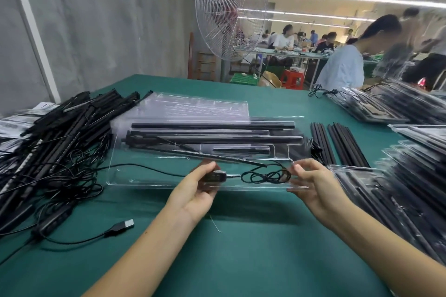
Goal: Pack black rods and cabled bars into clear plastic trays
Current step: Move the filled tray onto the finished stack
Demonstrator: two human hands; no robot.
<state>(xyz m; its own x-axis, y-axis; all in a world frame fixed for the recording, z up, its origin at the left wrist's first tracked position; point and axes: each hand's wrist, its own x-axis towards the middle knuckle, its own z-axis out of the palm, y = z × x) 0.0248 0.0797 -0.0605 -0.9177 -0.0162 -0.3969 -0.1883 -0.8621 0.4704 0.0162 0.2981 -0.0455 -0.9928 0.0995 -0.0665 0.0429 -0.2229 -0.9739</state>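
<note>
A clear plastic tray (144, 177) lies across the green table in front of me. Black rods (212, 125) fill its far slots, and a thin cabled bar (217, 155) lies slanted over the middle. My left hand (200, 190) pinches the black inline controller (213, 177) at the tray's near edge. A bundled black cable (265, 176) lies between my hands. My right hand (311, 182) grips the tray's near right corner, thumb on top.
A heap of cabled bars (55, 142) with tangled wires and a USB plug (125, 224) sits at the left. Loose black rods (337, 144) lie to the right of the tray. Stacks of filled trays (410, 200) crowd the right side. A fan (229, 9) stands behind the table.
</note>
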